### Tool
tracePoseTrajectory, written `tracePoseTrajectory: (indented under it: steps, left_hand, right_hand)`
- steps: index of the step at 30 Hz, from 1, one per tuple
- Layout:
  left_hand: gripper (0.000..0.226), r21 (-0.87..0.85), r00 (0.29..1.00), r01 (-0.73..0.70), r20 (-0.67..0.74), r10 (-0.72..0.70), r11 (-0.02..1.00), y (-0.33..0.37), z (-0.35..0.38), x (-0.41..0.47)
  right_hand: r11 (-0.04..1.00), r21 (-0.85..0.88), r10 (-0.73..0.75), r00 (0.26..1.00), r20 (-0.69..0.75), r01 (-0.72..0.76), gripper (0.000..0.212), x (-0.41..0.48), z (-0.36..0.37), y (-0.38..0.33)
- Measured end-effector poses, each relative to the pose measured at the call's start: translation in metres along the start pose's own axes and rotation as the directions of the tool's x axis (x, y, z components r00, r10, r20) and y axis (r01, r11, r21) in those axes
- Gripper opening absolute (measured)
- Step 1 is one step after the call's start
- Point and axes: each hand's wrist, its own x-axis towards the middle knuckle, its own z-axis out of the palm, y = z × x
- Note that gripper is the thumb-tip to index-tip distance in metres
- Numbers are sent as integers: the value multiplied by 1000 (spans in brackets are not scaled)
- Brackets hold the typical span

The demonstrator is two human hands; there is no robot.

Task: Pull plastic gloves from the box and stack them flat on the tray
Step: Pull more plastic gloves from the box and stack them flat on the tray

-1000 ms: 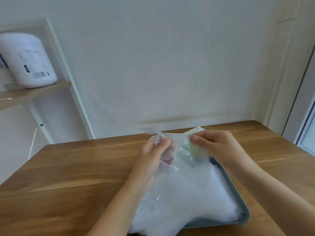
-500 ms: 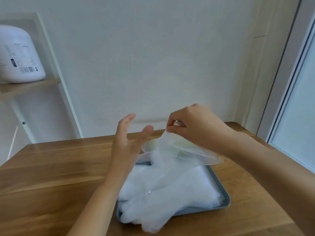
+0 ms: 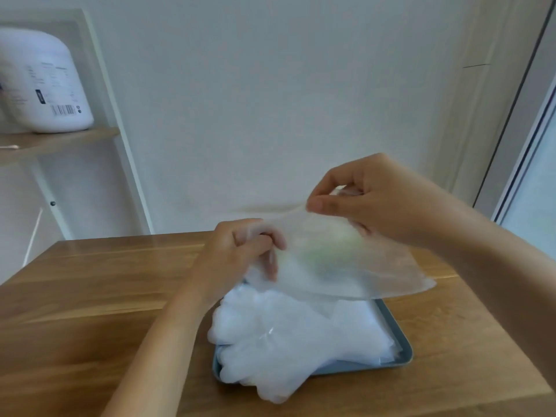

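My right hand (image 3: 371, 203) pinches the top edge of a clear plastic glove (image 3: 355, 266) between thumb and forefinger, the other fingers curled loosely behind. My left hand (image 3: 240, 257), lower and to the left of it, has its fingers curled round the glove's opposite edge, so the film hangs stretched between the two hands in the air. A pale green blur shows through the film just below my right hand (I cannot tell what it is). Directly under both hands lies the stack of gloves (image 3: 279, 341), white and crumpled, its finger ends spilling over the near-left rim of the blue-grey tray (image 3: 404, 353). The held glove's lower edge hangs just above the stack; whether it touches I cannot tell. The tray sits on the wooden tabletop (image 3: 90, 311). Far off beyond my left hand, a white appliance (image 3: 42, 82) stands on a shelf (image 3: 60, 141).
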Motion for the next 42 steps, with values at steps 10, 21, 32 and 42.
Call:
tracePoseTrajectory:
  steps: [10,21,32,42]
  left_hand:
    - [46,180,882,370,241,-406,911,-25,-23,9]
    - [21,710,788,413,35,-615,570,-80,-11,19]
    - [31,679,959,-32,228,-170,733,-78,49,11]
    - [56,707,818,68,365,-445,704,-95,43,7]
  right_hand:
    - [959,60,266,950,163,-278,15,7,19,76]
    - [951,-218,254,956,146,-220,13,-11,82,168]
    - [943,-288,197,977,76,-168,8,-13,86,181]
    - [929,-295,-192,972,137,225,12,-25,87,168]
